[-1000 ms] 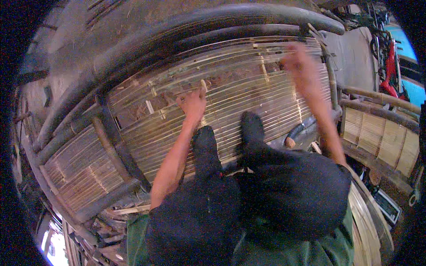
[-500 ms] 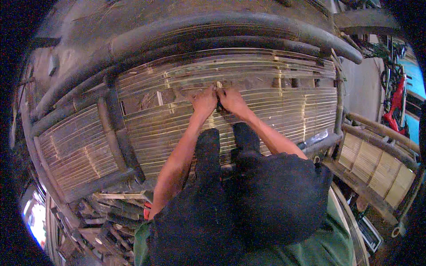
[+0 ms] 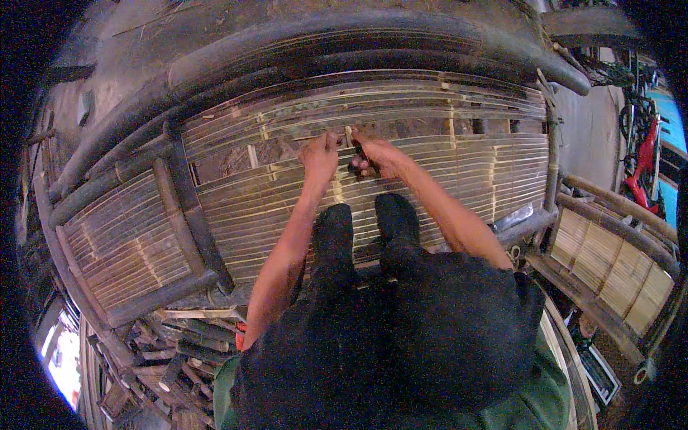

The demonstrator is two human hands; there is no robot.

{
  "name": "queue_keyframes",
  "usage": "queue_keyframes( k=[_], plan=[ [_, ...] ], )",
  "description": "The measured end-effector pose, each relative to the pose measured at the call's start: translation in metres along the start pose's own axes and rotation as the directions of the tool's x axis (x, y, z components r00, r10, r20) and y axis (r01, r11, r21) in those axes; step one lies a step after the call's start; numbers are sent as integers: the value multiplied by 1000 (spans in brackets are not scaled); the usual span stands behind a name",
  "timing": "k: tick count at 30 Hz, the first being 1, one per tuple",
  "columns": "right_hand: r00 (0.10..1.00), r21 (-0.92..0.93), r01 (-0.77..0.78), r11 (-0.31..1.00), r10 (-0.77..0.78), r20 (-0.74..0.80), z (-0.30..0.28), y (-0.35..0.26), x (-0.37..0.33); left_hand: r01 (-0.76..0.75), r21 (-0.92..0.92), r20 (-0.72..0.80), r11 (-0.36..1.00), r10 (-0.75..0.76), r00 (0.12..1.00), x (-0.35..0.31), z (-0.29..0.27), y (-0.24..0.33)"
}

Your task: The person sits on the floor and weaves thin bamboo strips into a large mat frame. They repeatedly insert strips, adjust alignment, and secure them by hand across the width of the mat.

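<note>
A slatted panel of bamboo strips [image 3: 401,168], set in a frame of dark round poles, lies before me. My left hand [image 3: 319,156] is over its middle, fingers closed by the edge of a gap between the slats. Close to its right, my right hand [image 3: 376,158] is curled, fingertips turned inward, with a dark spot at them that I cannot make out. A short pale strip end [image 3: 349,135] stands between the two hands at the gap. Whatever lies inside either grip is hidden. My dark-clad legs [image 3: 333,226] reach onto the slats below the hands.
A thick bamboo pole [image 3: 322,36] curves along the far side. A shiny blade-like piece [image 3: 517,216] lies at the right frame edge. Another slatted bamboo piece [image 3: 609,265] stands at right, near a red object [image 3: 643,168]. Cut bamboo pieces [image 3: 168,373] are heaped at lower left.
My hands have moved slightly apart; the left shifted a little left. The right has turned so its curled fingertips show. The view has shifted slightly.
</note>
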State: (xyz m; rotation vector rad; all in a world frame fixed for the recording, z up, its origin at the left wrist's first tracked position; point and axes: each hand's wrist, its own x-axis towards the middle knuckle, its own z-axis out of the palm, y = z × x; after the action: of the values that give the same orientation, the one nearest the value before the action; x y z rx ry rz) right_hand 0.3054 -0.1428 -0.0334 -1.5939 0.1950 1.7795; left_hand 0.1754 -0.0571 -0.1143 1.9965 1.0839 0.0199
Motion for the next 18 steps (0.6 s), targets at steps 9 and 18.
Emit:
queue_keyframes(
  k=[9,18],
  plan=[
    [999,-80,-48,996,49,4,6,-3,8,35,-6,-47,999,-35,998,2,4,6],
    [1000,-43,-7,999,7,8,7,-2,5,152,29,-11,988,-152,988,1,-19,32]
  ],
)
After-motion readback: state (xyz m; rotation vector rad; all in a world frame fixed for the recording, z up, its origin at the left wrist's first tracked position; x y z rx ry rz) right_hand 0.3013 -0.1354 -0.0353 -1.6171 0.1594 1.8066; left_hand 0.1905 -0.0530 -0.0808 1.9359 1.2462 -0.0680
